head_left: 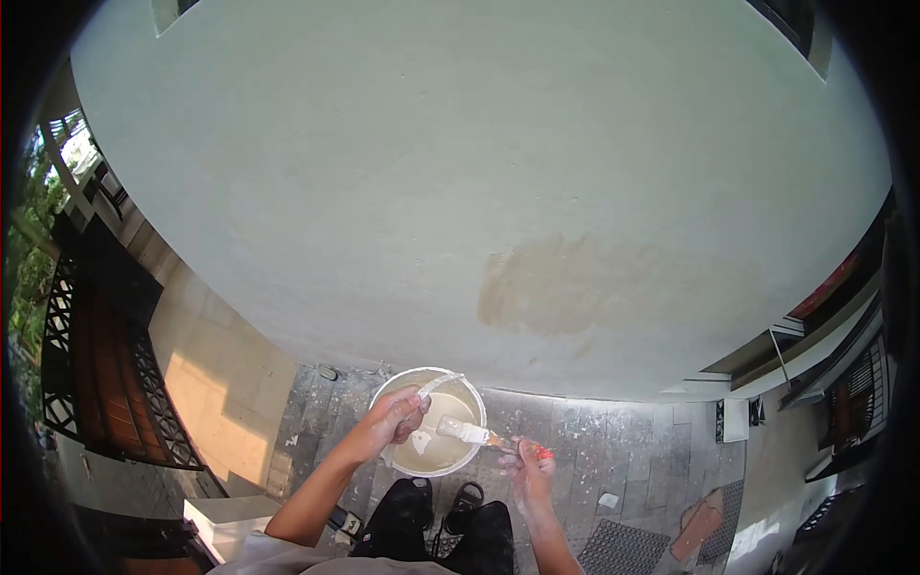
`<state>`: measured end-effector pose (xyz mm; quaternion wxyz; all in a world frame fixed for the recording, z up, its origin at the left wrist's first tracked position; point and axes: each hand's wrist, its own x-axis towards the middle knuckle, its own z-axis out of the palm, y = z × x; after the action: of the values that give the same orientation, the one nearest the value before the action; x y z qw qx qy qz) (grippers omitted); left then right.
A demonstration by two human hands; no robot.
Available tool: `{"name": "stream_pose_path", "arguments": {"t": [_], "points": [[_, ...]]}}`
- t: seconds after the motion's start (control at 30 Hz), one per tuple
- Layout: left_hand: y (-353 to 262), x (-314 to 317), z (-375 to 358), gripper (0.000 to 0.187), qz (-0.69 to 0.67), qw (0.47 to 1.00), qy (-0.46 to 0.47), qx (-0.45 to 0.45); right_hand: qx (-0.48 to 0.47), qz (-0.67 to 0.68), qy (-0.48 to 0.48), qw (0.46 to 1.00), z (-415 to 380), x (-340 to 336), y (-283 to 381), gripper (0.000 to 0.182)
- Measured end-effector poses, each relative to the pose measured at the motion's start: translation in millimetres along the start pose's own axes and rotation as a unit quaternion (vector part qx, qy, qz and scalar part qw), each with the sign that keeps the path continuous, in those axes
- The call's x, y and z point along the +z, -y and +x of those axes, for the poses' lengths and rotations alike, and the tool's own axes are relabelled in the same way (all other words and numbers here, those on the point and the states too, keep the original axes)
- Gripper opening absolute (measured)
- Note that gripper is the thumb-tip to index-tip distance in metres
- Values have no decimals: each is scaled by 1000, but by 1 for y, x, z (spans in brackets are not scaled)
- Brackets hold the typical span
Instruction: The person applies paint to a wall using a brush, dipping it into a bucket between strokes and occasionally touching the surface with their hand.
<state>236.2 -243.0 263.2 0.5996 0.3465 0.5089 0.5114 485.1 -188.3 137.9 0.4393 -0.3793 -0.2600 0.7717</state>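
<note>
A white bucket (436, 472) of pale cream paint stands on the paved floor at the foot of the wall. My left hand (398, 419) is closed round the bucket's white handle (440, 382) above the rim. Over the paint, a paintbrush (464, 430) points left, its wide head coated in white. My right hand (530, 460), just right of the bucket, grips the brush by its handle, and a red part shows at the fingers. On the pale wall (383, 192) ahead is a darker, damp-looking patch (565, 287).
White spatter covers the paving (585, 431). A brick-coloured slab (698, 529), dark mats (623, 548) and a small white piece (609, 500) lie to the right. My sandalled feet (465, 498) stand close to the bucket. A brown gate with black lattice (115, 383) is at left.
</note>
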Motion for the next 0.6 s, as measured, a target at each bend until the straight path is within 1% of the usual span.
{"name": "stream_pose_path", "arguments": {"t": [0.1,0.23,0.3,0.37,0.43,0.53,0.6], "points": [[-53,14,-23,29,18,1000,3,1,-14,-31,-4,999,-33,34,36,26],[-98,30,-53,30,36,999,-13,-26,-20,-53,3,998,-70,65,72,25],[-109,31,-65,31,33,999,-11,-3,-30,-59,3,998,-89,82,89,26],[-115,31,-76,30,37,999,-12,25,-31,-56,0,998,-101,86,90,27],[-123,29,-84,30,38,999,-7,15,-20,-42,-11,999,-107,89,84,28],[-129,21,-88,29,44,999,-5,20,-10,-79,-24,997,-118,110,84,29],[-123,15,-87,29,52,998,-3,22,-14,-116,-8,993,-119,114,83,31]]}}
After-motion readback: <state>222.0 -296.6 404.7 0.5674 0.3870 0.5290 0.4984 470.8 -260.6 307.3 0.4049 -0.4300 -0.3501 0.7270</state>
